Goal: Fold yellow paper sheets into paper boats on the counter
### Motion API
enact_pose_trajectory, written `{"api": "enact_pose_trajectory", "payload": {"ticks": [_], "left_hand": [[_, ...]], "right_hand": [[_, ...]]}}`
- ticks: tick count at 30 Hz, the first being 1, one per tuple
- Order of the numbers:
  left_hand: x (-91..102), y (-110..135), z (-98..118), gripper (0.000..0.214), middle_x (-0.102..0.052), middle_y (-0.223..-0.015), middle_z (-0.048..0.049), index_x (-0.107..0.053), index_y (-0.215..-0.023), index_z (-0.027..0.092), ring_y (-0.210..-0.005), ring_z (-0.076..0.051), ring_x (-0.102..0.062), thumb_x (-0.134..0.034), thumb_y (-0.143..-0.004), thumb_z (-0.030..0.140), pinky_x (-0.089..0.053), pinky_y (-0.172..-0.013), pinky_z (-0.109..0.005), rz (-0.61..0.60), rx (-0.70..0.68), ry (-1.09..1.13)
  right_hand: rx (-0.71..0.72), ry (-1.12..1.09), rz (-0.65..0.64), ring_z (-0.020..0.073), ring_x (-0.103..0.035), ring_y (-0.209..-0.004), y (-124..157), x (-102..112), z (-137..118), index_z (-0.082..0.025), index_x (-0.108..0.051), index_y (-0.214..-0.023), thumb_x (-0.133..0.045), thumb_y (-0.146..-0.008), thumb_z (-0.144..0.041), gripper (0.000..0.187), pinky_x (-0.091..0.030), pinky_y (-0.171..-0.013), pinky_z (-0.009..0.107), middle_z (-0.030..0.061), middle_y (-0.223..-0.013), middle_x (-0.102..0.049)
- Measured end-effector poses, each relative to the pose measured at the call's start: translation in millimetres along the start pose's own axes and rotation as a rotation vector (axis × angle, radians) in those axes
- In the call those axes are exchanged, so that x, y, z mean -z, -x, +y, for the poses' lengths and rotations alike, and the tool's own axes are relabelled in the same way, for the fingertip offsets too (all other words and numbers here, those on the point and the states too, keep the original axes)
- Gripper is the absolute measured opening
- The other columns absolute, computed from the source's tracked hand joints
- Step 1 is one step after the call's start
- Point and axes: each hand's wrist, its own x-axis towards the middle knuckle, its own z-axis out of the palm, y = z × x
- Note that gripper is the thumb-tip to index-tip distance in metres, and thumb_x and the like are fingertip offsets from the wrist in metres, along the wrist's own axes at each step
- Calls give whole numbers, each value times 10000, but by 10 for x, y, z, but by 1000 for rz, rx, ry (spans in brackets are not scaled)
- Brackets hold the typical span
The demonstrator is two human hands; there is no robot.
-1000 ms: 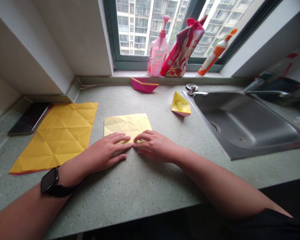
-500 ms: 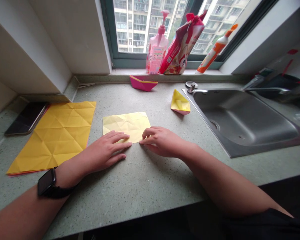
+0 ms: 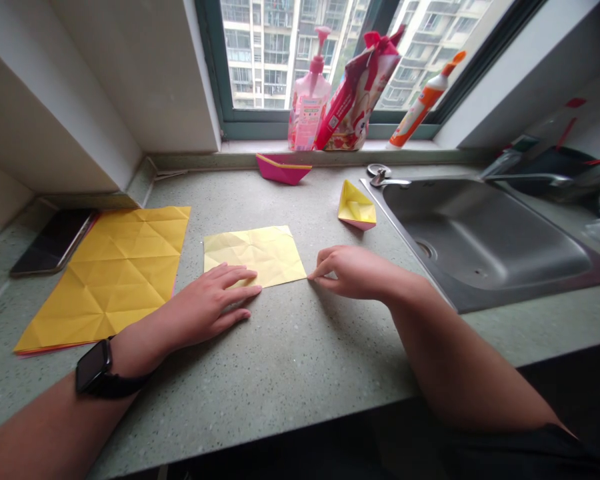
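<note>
A pale yellow creased sheet of paper point(image 3: 253, 250) lies flat on the counter in front of me, its near edge running between my hands. My left hand point(image 3: 225, 293) rests palm down with fingers spread, its fingertips on the paper's near left part. At the near right corner is my right hand point(image 3: 337, 272), thumb and index finger brought together in a pinch at the paper's tip. Its other fingers are curled and partly hidden.
Larger yellow creased sheets point(image 3: 125, 267) lie at left beside a dark phone point(image 3: 53, 240). A magenta paper boat point(image 3: 283, 172) and a yellow one point(image 3: 357, 207) stand farther back. The steel sink point(image 3: 485, 233) is at right; bottles and a red bag point(image 3: 355, 97) line the sill.
My right hand has slid right along the paper's near edge to its right corner. My left hand has stayed on the paper, and the view has shifted slightly.
</note>
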Motion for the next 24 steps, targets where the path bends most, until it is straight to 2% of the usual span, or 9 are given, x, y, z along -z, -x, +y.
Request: {"api": "enact_pose_trajectory", "payload": {"ticks": [2,4,6,8,11,15,20,24], "left_hand": [[-17,4,-11,411,-635,-1631,-119,-703,-1515,292,-1499,-356,-592,-580,-1152,441,-475,-1272,-616,-17,0,1],[-41,2,-15,462,-585,-1694,-113,-648,-1582,304,-1571,-367,-536,-568,-1160,471,-359,-1339,-668,-41,0,-1],[-65,-8,-10,526,-524,-1750,-99,-562,-1660,315,-1643,-376,-456,-550,-1167,497,-246,-1378,-695,-79,10,-2],[-78,-23,0,565,-480,-1781,-88,-508,-1699,323,-1685,-375,-391,-540,-1169,518,-185,-1395,-684,-108,19,3],[-78,-43,12,577,-449,-1799,-84,-490,-1711,329,-1711,-390,-333,-532,-1172,529,-146,-1399,-686,-134,35,-1],[-67,-52,17,592,-488,-1777,-88,-485,-1713,327,-1716,-382,-321,-574,-1158,515,-170,-1403,-659,-131,22,7],[-32,-38,45,493,-568,-1706,-135,-623,-1600,282,-1637,-404,-449,-641,-1135,442,-275,-1363,-696,-70,19,-59],[15,-16,55,410,-649,-1613,-136,-696,-1517,289,-1547,-386,-543,-659,-1127,408,-333,-1333,-709,-23,30,-100]], "right_hand": [[16,36,67,199,-698,-822,-7,18,17,-256,-875,-929,-663,-999,-232,224,-513,-793,345,57,-958,-799],[34,91,213,212,-710,-866,-33,9,7,-253,-871,-967,-632,-1022,-224,246,-520,-811,356,66,-998,-803],[78,127,367,234,-720,-937,-79,-49,-37,-250,-869,-1053,-617,-1045,-226,253,-539,-857,378,82,-1056,-805],[165,132,440,257,-723,-1027,-143,-166,-107,-250,-857,-1162,-629,-1063,-247,249,-561,-925,409,96,-1118,-804],[297,149,381,282,-712,-1156,-255,-399,-217,-276,-825,-1284,-678,-1078,-322,257,-574,-1022,466,101,-1249,-795],[334,140,265,308,-677,-1303,-362,-597,-278,-283,-768,-1394,-725,-1070,-350,333,-565,-1094,520,122,-1402,-755],[316,90,201,326,-665,-1330,-369,-572,-258,-313,-746,-1453,-698,-1095,-371,365,-546,-1128,560,134,-1439,-727],[310,90,179,342,-655,-1328,-353,-553,-260,-360,-757,-1457,-719,-1083,-382,377,-535,-1135,591,127,-1440,-721]]}}
